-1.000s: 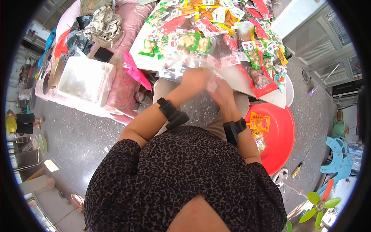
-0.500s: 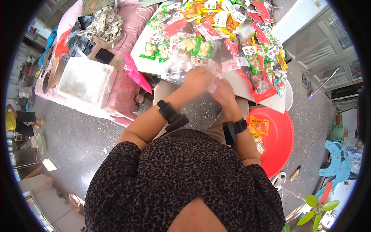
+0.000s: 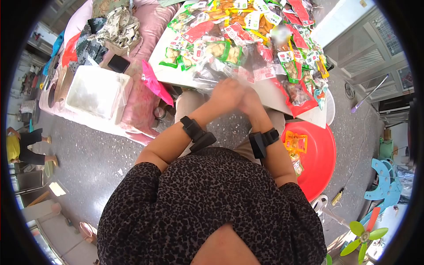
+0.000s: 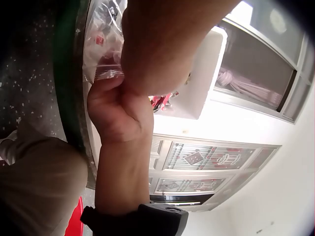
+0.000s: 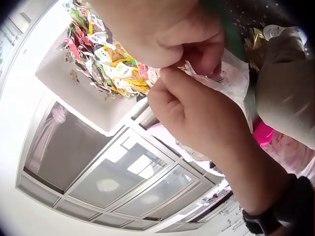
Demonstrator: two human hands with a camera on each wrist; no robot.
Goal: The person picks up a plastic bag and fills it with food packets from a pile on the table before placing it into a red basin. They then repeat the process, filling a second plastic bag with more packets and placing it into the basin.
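My left hand [image 3: 226, 94] and right hand [image 3: 251, 103] meet at the table's front edge over my lap. A clear plastic bag [image 3: 208, 73] extends from the fingers of my left hand toward the food packs. In the right wrist view, my left hand [image 5: 197, 105] pinches the crinkled bag [image 5: 235, 73] by its edge, thumb uppermost. Right against it, the curled fingers of my right hand [image 5: 162, 34] pinch the same edge. From the left wrist view, my right hand [image 4: 120, 110] is curled at the bag [image 4: 101, 49], its fingertips partly hidden behind my left hand.
Sealed food packs [image 3: 240, 20] pile over the white table [image 3: 159, 66]. A red basin [image 3: 320, 159] with several packs stands at right. On the pink-covered surface at left are a white box [image 3: 95, 90], a phone [image 3: 118, 64] and a bright pink bag [image 3: 154, 81].
My right hand has moved left and up against my left hand, covering the pale plastic between them. The clear bag has risen and bunched above my left hand.
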